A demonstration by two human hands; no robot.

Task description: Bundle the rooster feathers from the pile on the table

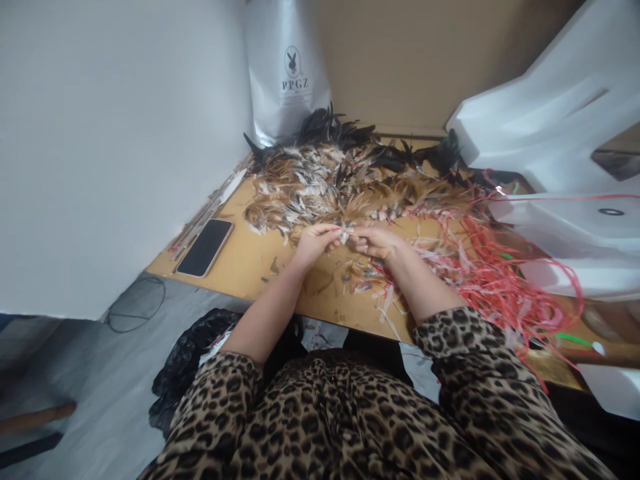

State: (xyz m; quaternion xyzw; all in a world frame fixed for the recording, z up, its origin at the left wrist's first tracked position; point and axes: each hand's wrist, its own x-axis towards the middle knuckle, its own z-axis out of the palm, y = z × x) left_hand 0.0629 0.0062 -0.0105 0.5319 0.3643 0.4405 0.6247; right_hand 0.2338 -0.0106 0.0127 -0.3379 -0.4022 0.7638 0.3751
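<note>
— At the near middle of the wooden table point(250, 263): left hand point(314, 244) and right hand point(376, 240) drawn together, fingertips pinched on a small tuft of feathers point(344, 233), pale and wispy, held just above the board

— Pinched on both sides?

— Looks so; thumbs and forefingers closed on the tuft from left and right, though too small to tell how many feathers inside

— Best way to handle it?

— Probably a light pinch at the quill ends, barbs left free; likely better to keep the tuft low over the board and the quills lined up before anything else; too hard a squeeze would likely crush or bend the soft vanes

— And around the hands?

— Just beyond, toward the far side, a broad feather pile point(345, 180): brown and tan, streaked white, fluffy at the base, slender and pointed at the tips, with glossy black ones along the far edge. To the right, a tangle of red plastic strips point(493, 277), thin, flat, curling, spilling over the near edge. To the left, a dark phone point(205, 247), smooth and flat, lying face up beside some thin rods by the wall. Far back, a silvery bag point(287, 73), printed, standing upright. Far right, white foam blocks point(555, 113), matte and angular. Loose scraps scattered near the wrists
</note>
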